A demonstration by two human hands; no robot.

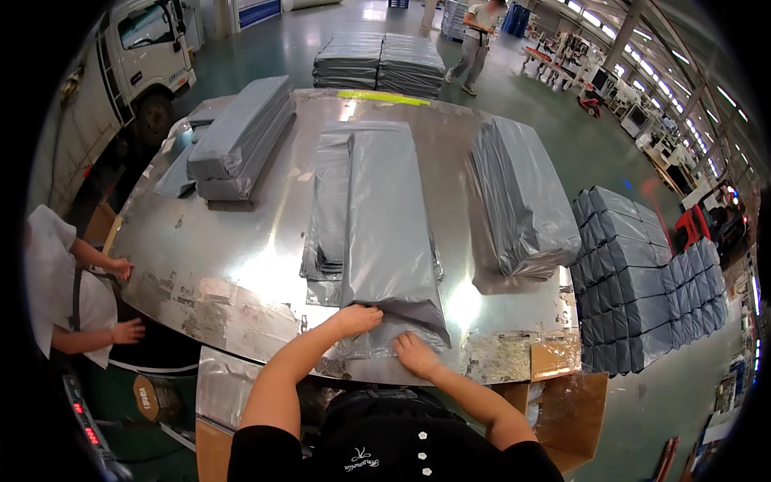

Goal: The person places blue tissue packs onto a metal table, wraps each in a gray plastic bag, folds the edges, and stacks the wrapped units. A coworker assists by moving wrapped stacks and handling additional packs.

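Observation:
A long grey plastic bag (385,217), filled out into a flat bundle, lies lengthwise in front of me on the metal-topped table (241,241). Its loose near end spreads toward the table's front edge. My left hand (359,320) grips the bag where the filled part meets this loose end, fingers closed. Slightly nearer and to the right, my right hand (416,354) rests on the loose plastic with its fingers apart. Under the bundle, a stack of flat grey bags (325,209) sticks out on the left.
Grey bundles are piled at the table's left (245,140) and right (526,197). Tied stacks (630,273) stand on the floor at right. An open cardboard box (574,418) sits below the front edge. A co-worker's hands (127,331) are at left, near a truck (144,48).

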